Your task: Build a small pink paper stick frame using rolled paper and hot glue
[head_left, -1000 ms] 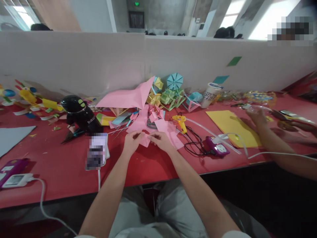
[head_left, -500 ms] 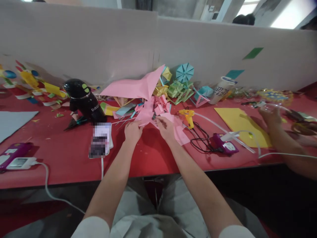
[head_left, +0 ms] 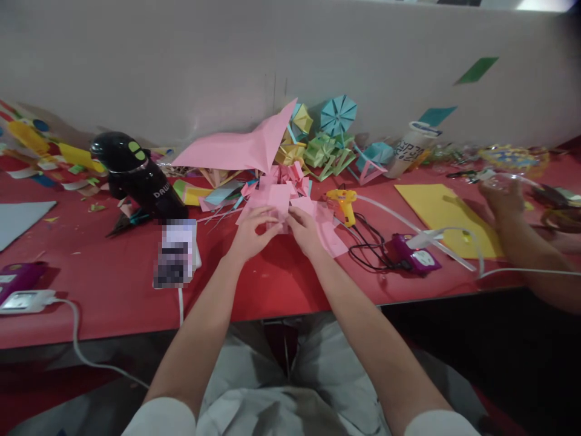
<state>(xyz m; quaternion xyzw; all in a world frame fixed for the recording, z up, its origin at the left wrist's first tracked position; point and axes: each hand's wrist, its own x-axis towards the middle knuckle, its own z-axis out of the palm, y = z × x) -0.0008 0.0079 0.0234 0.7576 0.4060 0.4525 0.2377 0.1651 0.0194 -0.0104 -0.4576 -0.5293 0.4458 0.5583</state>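
Observation:
A small piece of pink paper (head_left: 278, 197) stands between my two hands over other pink paper. My left hand (head_left: 254, 235) is curled at its left side, thumb and fingers bent around its lower edge. My right hand (head_left: 306, 230) pinches the same piece from the right, its fingertips partly hidden. Just behind lies a heap of folded pink strips (head_left: 294, 174). More flat pink paper (head_left: 330, 233) spreads beside my right hand, close to a yellow hot glue gun (head_left: 344, 203).
A large pink sheet (head_left: 231, 148) and folded paper shapes (head_left: 338, 115) lean along the back partition. A black bottle (head_left: 136, 175) and a phone (head_left: 177, 253) are at left. At right are a purple power strip (head_left: 415, 254), yellow paper (head_left: 447, 218) and another person's hand (head_left: 502, 197).
A pink paper piece is now raised between my hands. My left hand has turned and its fingers have lifted; my right hand has shifted slightly. The view has tilted down.

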